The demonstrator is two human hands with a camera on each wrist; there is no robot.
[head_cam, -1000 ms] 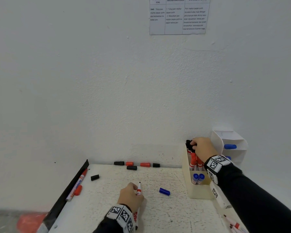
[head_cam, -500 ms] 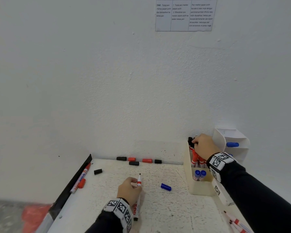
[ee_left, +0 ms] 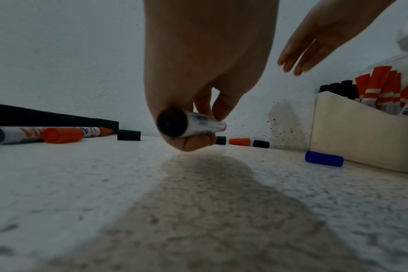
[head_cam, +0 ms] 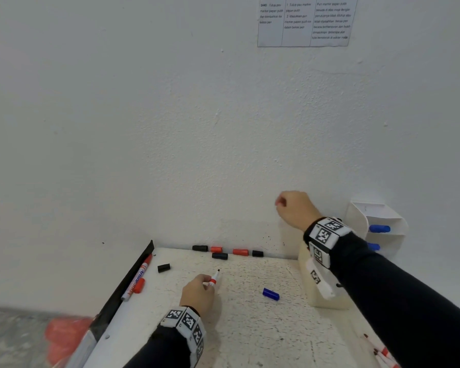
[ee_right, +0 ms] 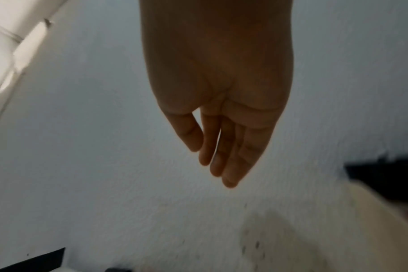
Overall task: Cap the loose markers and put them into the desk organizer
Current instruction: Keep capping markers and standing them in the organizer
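My left hand (head_cam: 198,290) (ee_left: 205,114) grips an uncapped marker (head_cam: 215,279) (ee_left: 193,126) with a red collar, black tip pointing up and away, just above the speckled desk (head_cam: 250,328). My right hand (head_cam: 294,208) (ee_right: 218,139) hangs empty in the air, left of and above the cream organizer (head_cam: 327,298) (ee_left: 352,139), fingers straight and relaxed. The organizer holds several capped red and black markers (ee_left: 373,88). Loose caps lie along the back wall: black (head_cam: 199,248), red (head_cam: 216,249), black (head_cam: 219,256), red (head_cam: 240,252), black (head_cam: 257,253). A blue cap (head_cam: 271,294) lies near the organizer.
An uncapped red marker (head_cam: 137,278) and a red cap (head_cam: 138,285) lie by the black left edge strip (head_cam: 128,282), a black cap (head_cam: 163,267) nearby. A white tiered holder (head_cam: 377,229) with blue caps stands at back right. More markers (head_cam: 383,354) lie at the front right.
My right hand has lifted out of the organizer and moved up and left, empty with fingers relaxed. My left hand keeps holding the marker in about the same place.
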